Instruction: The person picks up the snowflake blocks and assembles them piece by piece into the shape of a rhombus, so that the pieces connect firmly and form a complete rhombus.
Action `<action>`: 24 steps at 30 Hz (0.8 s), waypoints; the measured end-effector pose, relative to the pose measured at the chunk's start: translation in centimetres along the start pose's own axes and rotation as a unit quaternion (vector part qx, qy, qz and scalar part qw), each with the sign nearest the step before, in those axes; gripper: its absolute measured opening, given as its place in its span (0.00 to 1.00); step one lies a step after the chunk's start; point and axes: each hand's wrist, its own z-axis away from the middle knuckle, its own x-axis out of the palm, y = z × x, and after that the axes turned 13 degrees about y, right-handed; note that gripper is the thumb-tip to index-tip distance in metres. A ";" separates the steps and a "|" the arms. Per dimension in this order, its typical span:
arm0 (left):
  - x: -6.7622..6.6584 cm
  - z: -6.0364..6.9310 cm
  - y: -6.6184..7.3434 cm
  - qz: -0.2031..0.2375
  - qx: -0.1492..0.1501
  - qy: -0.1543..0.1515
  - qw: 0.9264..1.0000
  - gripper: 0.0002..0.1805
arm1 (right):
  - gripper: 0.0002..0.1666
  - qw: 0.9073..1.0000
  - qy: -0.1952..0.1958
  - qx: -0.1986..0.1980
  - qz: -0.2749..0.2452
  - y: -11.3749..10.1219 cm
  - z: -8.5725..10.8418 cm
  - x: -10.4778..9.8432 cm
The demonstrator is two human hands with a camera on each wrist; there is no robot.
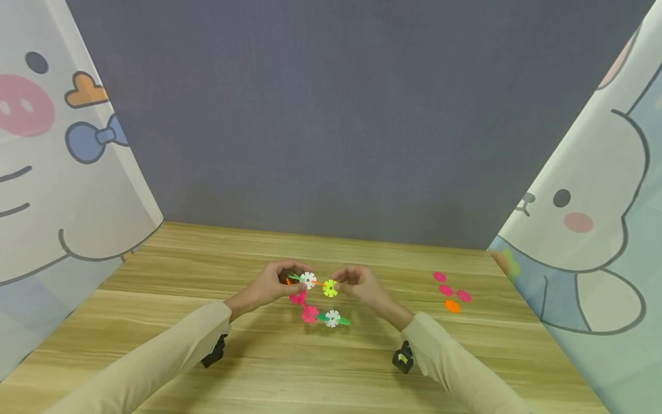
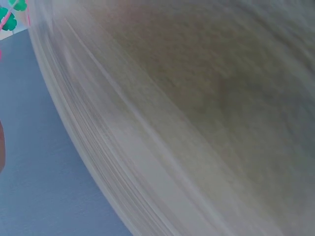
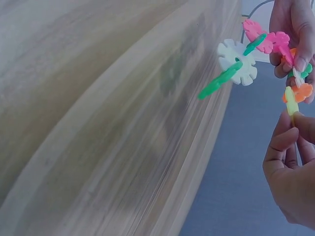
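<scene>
A chain of notched plastic snowflake discs hangs between two hands above the table. My left hand [image 1: 269, 283] pinches the chain's upper left part, by a white disc [image 1: 307, 280] and a green one. With thumb and fingers my right hand [image 1: 366, 286] pinches a yellow disc [image 1: 330, 288], which meets an orange disc [image 3: 302, 92] seen nearly edge-on in the head view. Pink discs [image 1: 310, 314], another white disc [image 3: 237, 62] and a green end disc [image 3: 220, 80] make up the lower part. Only a sliver of hand shows in the left wrist view.
On the wooden table [image 1: 320, 374], several loose pink discs [image 1: 446, 290] and an orange disc [image 1: 452, 306] lie at the right. A dark grey panel [image 1: 320, 126] stands behind, with cartoon-printed panels [image 1: 584, 253] on both sides. Black wrist devices [image 1: 403, 357] sit under the sleeves.
</scene>
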 end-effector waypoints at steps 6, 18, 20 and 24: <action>0.1 -0.1 0.0 0.009 -0.005 0.007 1.000 0.18 | 0.11 1.000 0.018 -0.004 0.000 -0.2 0.0 0.4; 0.1 -0.1 -0.2 0.009 -0.009 0.007 1.000 0.17 | 0.11 0.998 0.048 0.025 -0.022 0.3 0.0 1.1; 0.1 -0.1 -0.1 0.011 -0.014 0.006 1.000 0.18 | 0.11 0.998 0.050 0.028 -0.027 0.4 0.1 1.2; 0.0 0.3 1.1 0.013 -0.018 0.004 1.000 0.17 | 0.11 0.998 0.053 0.021 -0.027 0.5 0.1 1.3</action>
